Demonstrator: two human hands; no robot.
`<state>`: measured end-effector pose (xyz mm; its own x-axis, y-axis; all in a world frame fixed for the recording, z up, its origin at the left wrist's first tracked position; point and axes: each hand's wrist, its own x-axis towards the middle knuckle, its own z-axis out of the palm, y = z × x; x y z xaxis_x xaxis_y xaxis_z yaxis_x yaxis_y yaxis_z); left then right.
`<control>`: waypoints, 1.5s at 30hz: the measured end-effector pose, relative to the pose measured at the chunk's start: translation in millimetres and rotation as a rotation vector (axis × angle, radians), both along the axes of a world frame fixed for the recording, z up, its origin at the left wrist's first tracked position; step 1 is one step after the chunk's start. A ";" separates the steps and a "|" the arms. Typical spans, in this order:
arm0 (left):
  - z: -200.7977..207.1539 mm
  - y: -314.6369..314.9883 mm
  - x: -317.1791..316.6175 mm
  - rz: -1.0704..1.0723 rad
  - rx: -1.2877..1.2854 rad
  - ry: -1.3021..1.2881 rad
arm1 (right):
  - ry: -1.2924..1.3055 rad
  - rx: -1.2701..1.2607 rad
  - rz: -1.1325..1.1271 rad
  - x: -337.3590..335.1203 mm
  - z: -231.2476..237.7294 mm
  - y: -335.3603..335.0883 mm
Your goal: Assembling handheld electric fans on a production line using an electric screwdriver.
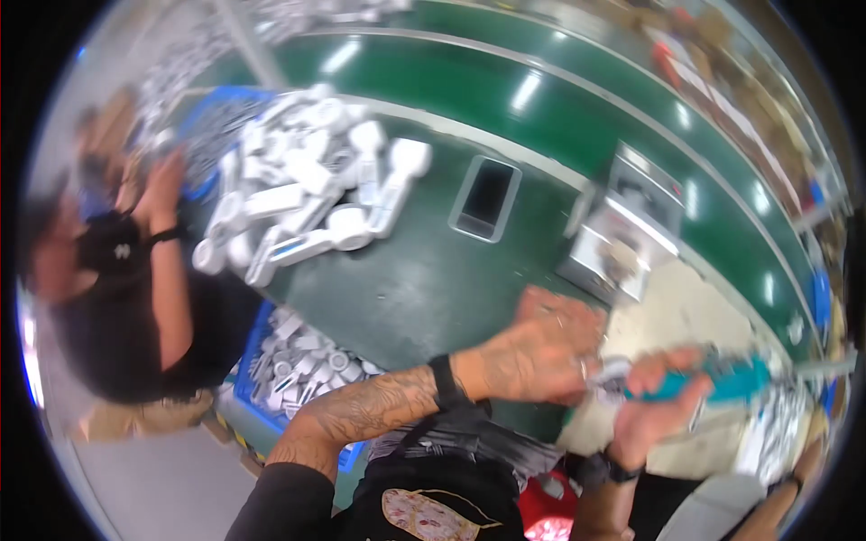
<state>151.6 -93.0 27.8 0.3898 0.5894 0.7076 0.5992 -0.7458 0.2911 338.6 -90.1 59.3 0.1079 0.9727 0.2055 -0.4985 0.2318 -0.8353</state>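
My left hand, with a black band at its wrist, is closed on a small white plastic part, most of which the fingers hide. Right beside it, my right hand grips a teal handheld tool lying sideways, with its near end at the white part. Motion blur hides the tool's exact kind. Both hands are over the right side of the dark green worktop.
Left on the worktop lies a heap of white plastic parts. A phone lies mid-table; a metal box-shaped device stands beyond my hands. Below left is a blue crate of parts. A co-worker sits at left. A green conveyor runs behind.
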 end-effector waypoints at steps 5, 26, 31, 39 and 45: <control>4.8 -31.6 -69.3 0.102 -0.277 -0.185 | 0.043 0.203 -0.158 2.3 40.9 -33.5; 51.5 35.2 25.7 -0.104 -0.556 -0.329 | -0.196 -0.194 0.029 58.1 10.8 -69.2; -8.5 89.2 199.0 -0.359 -0.621 -0.166 | -0.221 -0.150 -0.079 78.8 14.9 -89.9; -12.9 88.6 286.2 -0.044 -0.661 0.114 | -0.274 -0.235 -0.277 97.9 34.0 -111.1; -17.7 99.3 233.2 -0.046 -0.594 0.017 | -0.476 -0.134 -0.456 108.6 15.4 -102.6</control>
<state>384.7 6.4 10.1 0.4328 0.8647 0.2548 0.5786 -0.4832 0.6571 447.3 -192.7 74.7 0.4417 0.8716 0.2128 0.0548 0.2105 -0.9761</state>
